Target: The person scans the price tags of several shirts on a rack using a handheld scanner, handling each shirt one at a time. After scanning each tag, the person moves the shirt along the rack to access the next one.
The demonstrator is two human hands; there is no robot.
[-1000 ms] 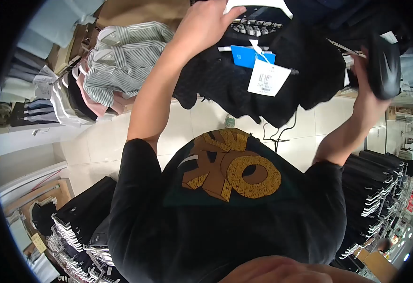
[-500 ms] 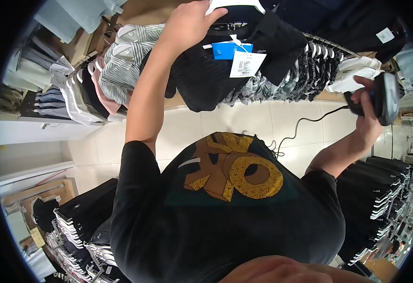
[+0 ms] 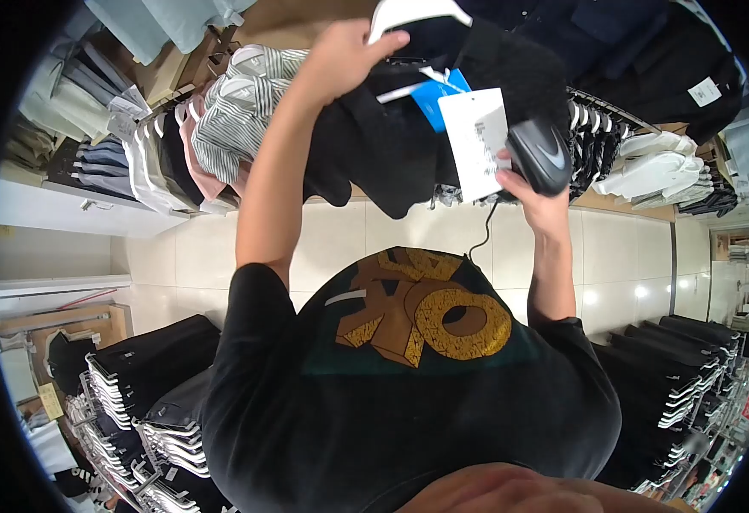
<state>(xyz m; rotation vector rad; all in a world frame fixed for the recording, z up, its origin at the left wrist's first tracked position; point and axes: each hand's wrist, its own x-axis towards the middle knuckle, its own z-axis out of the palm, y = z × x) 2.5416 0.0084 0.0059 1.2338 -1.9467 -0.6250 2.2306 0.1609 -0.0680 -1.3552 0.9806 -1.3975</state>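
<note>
My left hand [image 3: 345, 61] is closed on a white hanger [image 3: 415, 10] at the top of the view. From it hangs a black garment [image 3: 383, 150], with a blue tag [image 3: 430, 107] and a white barcode tag [image 3: 474, 144] tied on by a white cord. My right hand [image 3: 535, 205] grips a black and grey handheld barcode scanner [image 3: 542, 157], its cable [image 3: 483, 232] trailing below. The scanner is at the right edge of the white tag, and a fingertip overlaps the tag's lower right edge.
Beyond the garment runs a rail of hanging clothes, with striped shirts [image 3: 229, 137] on the left and white tops [image 3: 657, 167] on the right. Racks of black trousers [image 3: 156, 355] flank me on both sides. Pale floor tiles [image 3: 332, 239] show between.
My right hand has swung left with the scanner, from the far right to the white tag. The tag now faces me larger and tilted, and the hanger has dropped slightly.
</note>
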